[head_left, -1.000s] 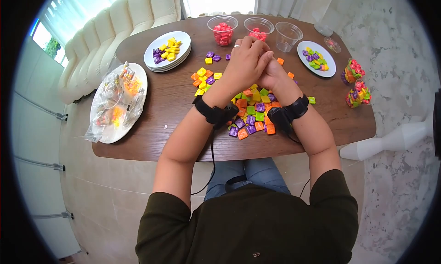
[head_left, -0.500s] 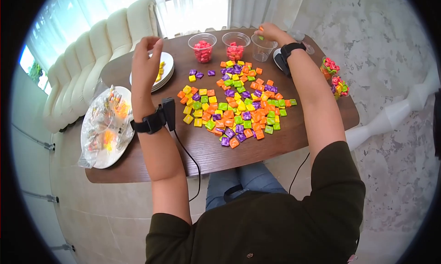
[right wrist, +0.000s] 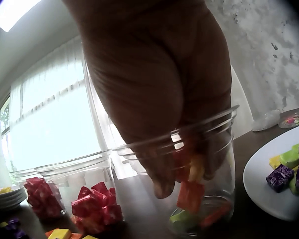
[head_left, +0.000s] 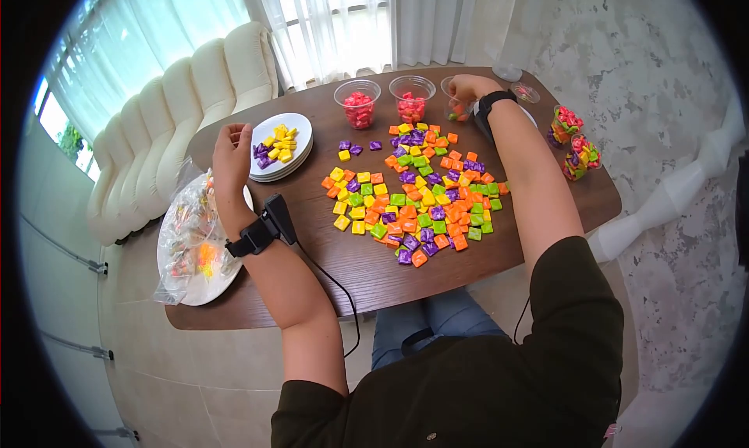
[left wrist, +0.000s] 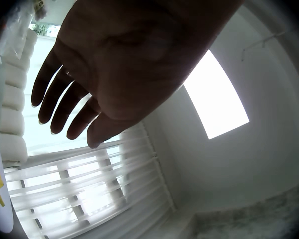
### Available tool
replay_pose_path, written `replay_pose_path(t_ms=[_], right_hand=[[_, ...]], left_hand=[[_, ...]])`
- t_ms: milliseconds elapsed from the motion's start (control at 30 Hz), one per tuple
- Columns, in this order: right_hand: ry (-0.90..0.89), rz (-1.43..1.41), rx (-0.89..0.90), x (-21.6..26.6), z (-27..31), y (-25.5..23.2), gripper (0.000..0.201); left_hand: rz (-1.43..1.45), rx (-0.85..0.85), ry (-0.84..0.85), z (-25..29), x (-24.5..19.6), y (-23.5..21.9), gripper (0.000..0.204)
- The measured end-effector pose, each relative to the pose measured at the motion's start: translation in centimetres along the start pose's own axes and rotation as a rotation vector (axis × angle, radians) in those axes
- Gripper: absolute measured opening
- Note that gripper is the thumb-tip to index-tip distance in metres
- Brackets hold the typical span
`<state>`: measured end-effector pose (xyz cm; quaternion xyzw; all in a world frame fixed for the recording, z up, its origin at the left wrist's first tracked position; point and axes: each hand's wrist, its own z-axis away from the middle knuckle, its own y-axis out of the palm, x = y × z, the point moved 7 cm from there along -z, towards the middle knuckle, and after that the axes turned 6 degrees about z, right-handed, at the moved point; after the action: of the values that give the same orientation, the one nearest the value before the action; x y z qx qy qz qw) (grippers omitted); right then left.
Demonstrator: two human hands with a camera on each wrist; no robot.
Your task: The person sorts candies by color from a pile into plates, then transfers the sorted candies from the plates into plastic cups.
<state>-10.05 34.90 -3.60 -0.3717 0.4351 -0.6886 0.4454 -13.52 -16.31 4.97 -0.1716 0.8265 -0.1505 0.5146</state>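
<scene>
My right hand (head_left: 473,87) reaches down into the rightmost clear cup (right wrist: 226,169). In the right wrist view the fingers of this hand (right wrist: 159,84) are inside the rim, around orange and yellow wrapped candies (right wrist: 191,196). A green candy (right wrist: 184,219) and an orange one lie at the cup's bottom. My left hand (head_left: 232,163) hovers beside the stacked white plates (head_left: 300,153), holding nothing; the left wrist view shows that hand (left wrist: 124,64) with fingers spread and loosely bent. Many orange, yellow, green and purple candies (head_left: 411,212) cover the table's middle.
Two cups of red candies (head_left: 360,111) (head_left: 411,105) stand left of the rightmost cup. Two filled cups (head_left: 580,161) are at the right edge. A plate of candies (right wrist: 284,169) lies beside the right hand. On the left, a white platter (head_left: 207,293) bears plastic-bagged items.
The hands, together one second ago, have separated. My left hand has moved left toward the plates; my right has moved right and lowered into the cup, which was empty and now holds candies.
</scene>
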Motion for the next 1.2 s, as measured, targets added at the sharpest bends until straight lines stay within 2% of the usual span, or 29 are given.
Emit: replay_pose_path(t_ms=[100,167,200,233,333,433,500,533,567,600,667,733,833,933,1067,1200], right_hand=[[-0.115,0.043,-0.033,0.6,-0.6,-1.3,0.022],[-0.083,-0.002,-0.184,1.3,0.5,-3.5,0.024],[-0.094,0.103,-0.265,1.7,0.1,-5.0,0.024],[-0.251,0.207,-0.540,3.3,0.6,-6.9,0.023],[-0.417,-0.102,-0.879,9.6,4.5,-9.1,0.020],[-0.648,-0.337,-0.753,18.1,6.8,-5.8,0.025],[-0.702,-0.453,-0.488,23.3,7.2,-2.0,0.028],[-0.708,-0.465,-0.424,25.1,5.3,0.1,0.029],[-0.634,-0.676,-0.301,26.6,4.2,2.3,0.028],[-0.588,-0.690,-0.273,27.8,2.4,4.1,0.028],[-0.383,-0.633,-0.145,29.7,1.1,6.3,0.031],[-0.285,-0.869,-0.112,30.8,0.1,8.3,0.035],[-0.234,-1.062,-0.148,31.8,-0.2,9.5,0.046],[-0.279,-0.967,-0.390,31.7,-1.9,9.9,0.048],[-0.185,-1.257,-0.246,31.4,-0.7,10.2,0.045],[-0.150,-1.316,-0.037,31.7,0.0,10.0,0.038]], left_hand=[[0.013,0.036,-0.018,-0.4,1.6,0.5,0.032],[-0.011,0.035,-0.015,-0.8,3.1,0.9,0.033],[-0.041,0.030,-0.017,-1.1,4.2,0.9,0.033],[-0.116,0.021,-0.027,-1.1,4.7,0.8,0.034],[-0.240,-0.007,-0.108,-1.8,8.3,1.7,0.035],[-0.287,-0.009,-0.150,-1.0,8.2,2.4,0.033],[-0.325,0.004,-0.164,-1.2,9.1,3.1,0.034],[-0.348,0.003,-0.169,-1.3,9.7,3.2,0.034],[-0.370,0.002,-0.172,-1.4,10.3,3.3,0.035],[-0.392,-0.001,-0.174,-1.3,10.5,3.6,0.035],[-0.414,0.015,-0.175,-0.9,10.3,3.9,0.036],[-0.420,0.018,-0.176,-0.5,9.7,3.6,0.036],[-0.432,0.034,-0.167,-0.7,10.3,3.8,0.035],[-0.449,-0.001,-0.146,-0.7,10.4,3.8,0.035],[-0.432,-0.034,-0.176,-0.6,10.7,3.5,0.034],[-0.417,-0.035,-0.216,-0.2,10.3,2.9,0.034]])
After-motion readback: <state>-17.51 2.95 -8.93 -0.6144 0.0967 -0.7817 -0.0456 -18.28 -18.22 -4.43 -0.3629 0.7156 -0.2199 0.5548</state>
